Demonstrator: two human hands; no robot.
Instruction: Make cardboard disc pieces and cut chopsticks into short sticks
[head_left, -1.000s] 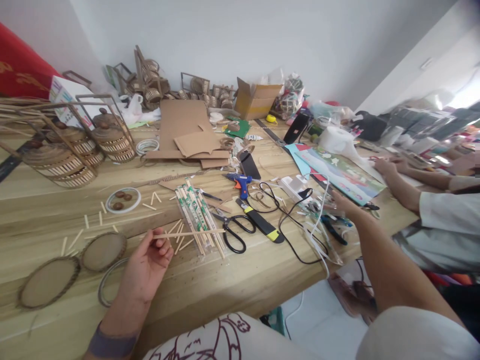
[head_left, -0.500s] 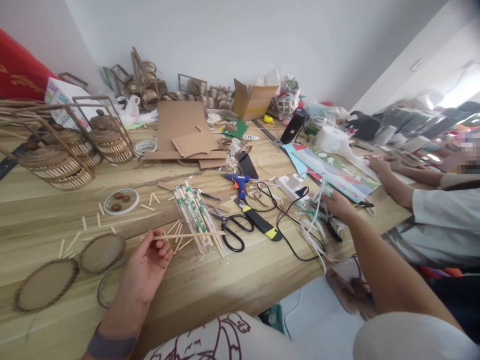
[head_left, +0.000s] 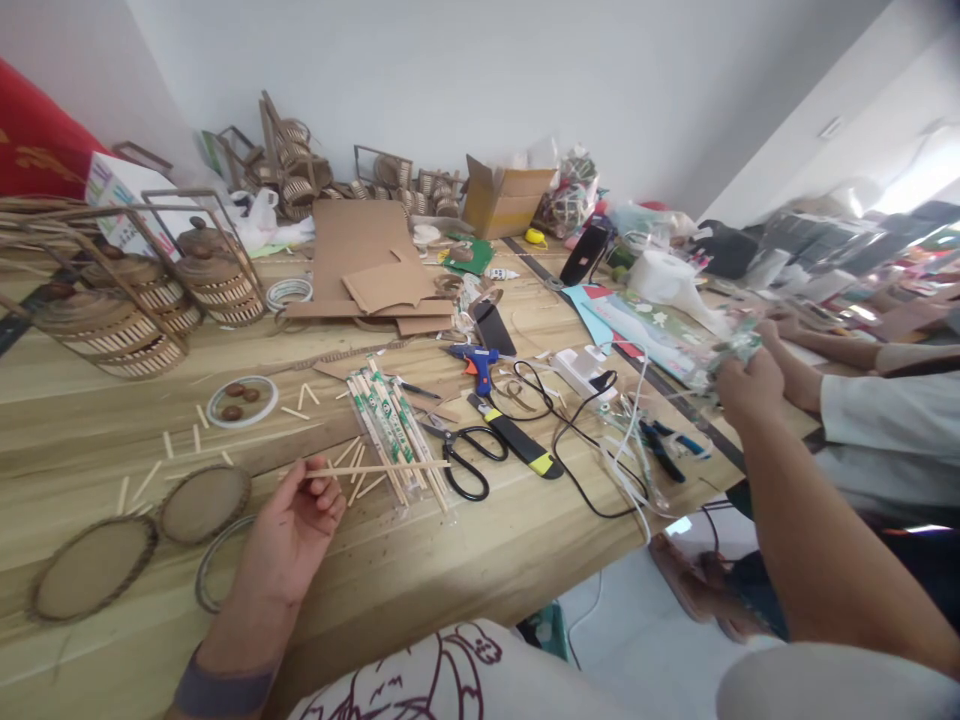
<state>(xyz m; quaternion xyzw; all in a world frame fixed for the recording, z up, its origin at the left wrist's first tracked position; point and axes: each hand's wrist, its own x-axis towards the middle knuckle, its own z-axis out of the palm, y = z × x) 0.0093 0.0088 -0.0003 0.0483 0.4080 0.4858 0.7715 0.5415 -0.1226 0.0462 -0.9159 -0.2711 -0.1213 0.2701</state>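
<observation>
My left hand [head_left: 298, 535] is closed, thumb and fingers pinching a thin wooden chopstick [head_left: 401, 467] that points right. Below that stick's tip lie wrapped chopsticks [head_left: 390, 420] in clear and green plastic. Short cut stick pieces are scattered around them. Two oval cardboard pieces with twisted rims [head_left: 204, 503] rest to the left of my wrist, with a roll of tape [head_left: 206, 580] partly behind it. Far to the right, my right hand [head_left: 750, 385] is closed on crumpled plastic wrappers [head_left: 735, 350], clear with green print, raised near a co-worker's arm.
Black-handled scissors [head_left: 469, 470], a yellow-black utility knife [head_left: 525, 445], a blue glue gun [head_left: 476, 365] and loose cables [head_left: 559, 430] lie mid-table. Pliers [head_left: 664, 450] sit near the right edge. Woven lidded baskets [head_left: 112, 325] stand at left, cardboard sheets [head_left: 364, 245] behind.
My right hand has moved right and slightly up with the plastic wrappers, uncovering the pliers. My left hand and its chopstick have stayed in place.
</observation>
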